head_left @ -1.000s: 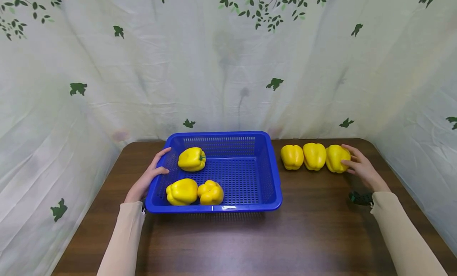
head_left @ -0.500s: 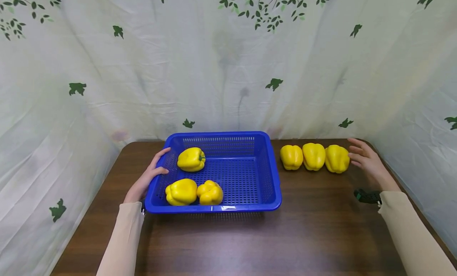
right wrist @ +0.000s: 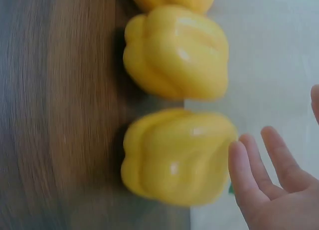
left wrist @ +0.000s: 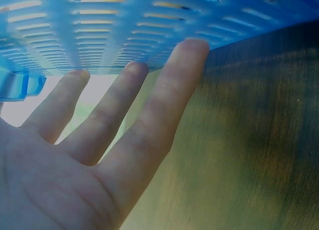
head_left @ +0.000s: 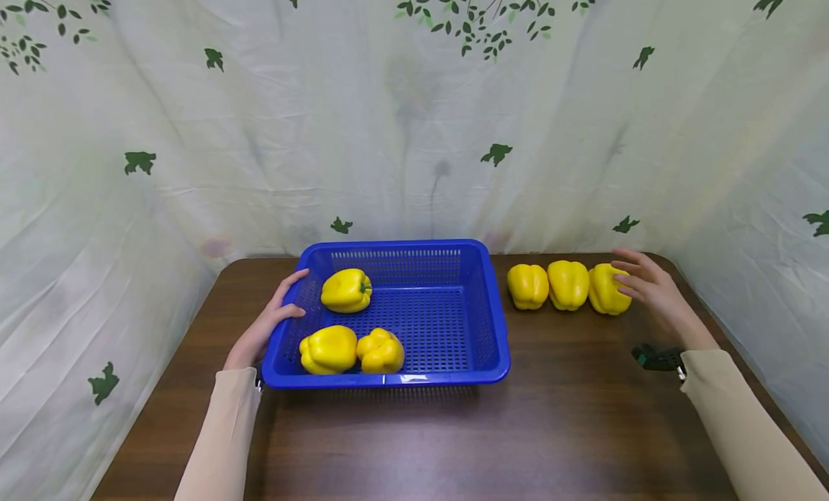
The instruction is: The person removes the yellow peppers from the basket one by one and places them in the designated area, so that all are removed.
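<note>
My left hand (head_left: 265, 327) holds the left rim of a blue plastic basket (head_left: 497, 328), thumb and one finger over the edge. In the left wrist view, several fingers (left wrist: 144, 122) reach to the slotted outer wall. Inside the basket lie three yellow bell peppers: one at the back left (head_left: 346, 291), two at the front (head_left: 329, 350). My right hand (head_left: 660, 296) hovers with spread fingers by the rightmost pepper (head_left: 605, 291) of a row of three. In the right wrist view, its fingertips overlap that pepper's edge (right wrist: 179, 157); contact cannot be told.
A brown wooden table (head_left: 453, 443) carries everything. Left and middle peppers of the row (head_left: 527, 286) stand just right of the basket. Behind the table and at both sides hangs a pale curtain (head_left: 388, 127) with a leaf pattern.
My right hand has drawn off the rightmost pepper to the right, then come back left over its edge with fingers spread. The left hand, basket and peppers stay put.
</note>
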The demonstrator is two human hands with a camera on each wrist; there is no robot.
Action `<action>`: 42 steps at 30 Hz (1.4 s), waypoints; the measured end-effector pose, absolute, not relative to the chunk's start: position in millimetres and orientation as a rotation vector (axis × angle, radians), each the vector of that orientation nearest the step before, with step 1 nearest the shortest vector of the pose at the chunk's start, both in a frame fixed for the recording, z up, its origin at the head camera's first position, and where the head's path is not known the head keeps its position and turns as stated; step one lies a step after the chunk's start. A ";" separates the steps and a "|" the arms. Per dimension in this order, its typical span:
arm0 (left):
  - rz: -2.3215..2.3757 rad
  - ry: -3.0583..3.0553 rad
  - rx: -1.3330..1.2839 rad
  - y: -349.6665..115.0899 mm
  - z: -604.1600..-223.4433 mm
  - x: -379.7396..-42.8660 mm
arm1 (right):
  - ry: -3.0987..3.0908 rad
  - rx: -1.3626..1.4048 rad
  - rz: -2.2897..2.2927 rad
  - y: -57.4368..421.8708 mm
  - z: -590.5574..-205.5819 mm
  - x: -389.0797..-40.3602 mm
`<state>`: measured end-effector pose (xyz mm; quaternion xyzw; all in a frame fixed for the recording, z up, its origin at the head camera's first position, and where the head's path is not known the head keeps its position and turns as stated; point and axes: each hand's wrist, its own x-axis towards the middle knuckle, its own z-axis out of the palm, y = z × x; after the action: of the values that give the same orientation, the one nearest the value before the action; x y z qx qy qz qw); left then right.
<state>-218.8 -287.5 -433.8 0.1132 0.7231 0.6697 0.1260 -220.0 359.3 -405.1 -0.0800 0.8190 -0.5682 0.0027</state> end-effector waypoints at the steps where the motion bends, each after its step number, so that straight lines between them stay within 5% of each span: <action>1: 1.949 2.108 0.328 -287.4 -433.9 -218.8 | 2.555 -0.260 -1.791 355.8 -404.8 -220.0; 42: 1.842 2.099 0.232 -291.4 -433.6 -209.4 | 2.093 -0.555 -1.811 231.6 -377.9 -218.8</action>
<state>-209.4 -291.4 -433.6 0.0815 0.7382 0.6480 0.1688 -218.8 231.6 -377.9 -0.1942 0.7320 -0.6335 0.1586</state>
